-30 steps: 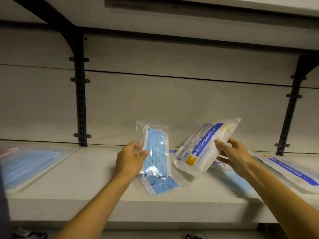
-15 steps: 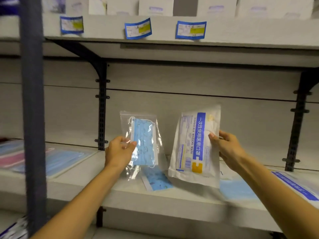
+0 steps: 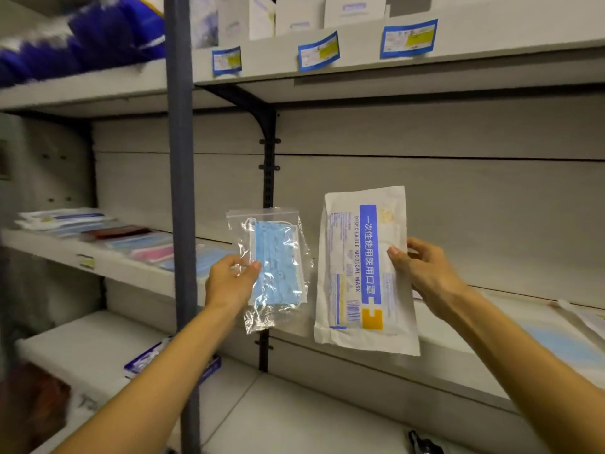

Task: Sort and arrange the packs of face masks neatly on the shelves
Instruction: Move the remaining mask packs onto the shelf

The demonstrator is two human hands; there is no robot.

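Observation:
My left hand (image 3: 230,283) pinches a clear plastic bag with a blue face mask (image 3: 276,267) inside, held upright in front of the middle shelf (image 3: 491,365). My right hand (image 3: 422,273) grips the right edge of a white pack (image 3: 363,273) with a blue stripe, printed "Disposable Medical Mask", also held upright and off the shelf. The two packs hang side by side, a small gap between them. More mask packs (image 3: 98,234) in blue, pink and white lie on the left part of the same shelf level.
A grey upright post (image 3: 181,224) stands just left of my left hand. A black bracket (image 3: 268,165) runs down the back wall. The top shelf (image 3: 393,67) carries white boxes and blue price labels. Blue packs (image 3: 563,335) lie on the shelf at right. A lower shelf holds a boxed item (image 3: 144,358).
Both packs have been lifted off the shelf and turned upright. The view has pulled back and swung left, bringing the post, the left shelf and the top shelf into sight.

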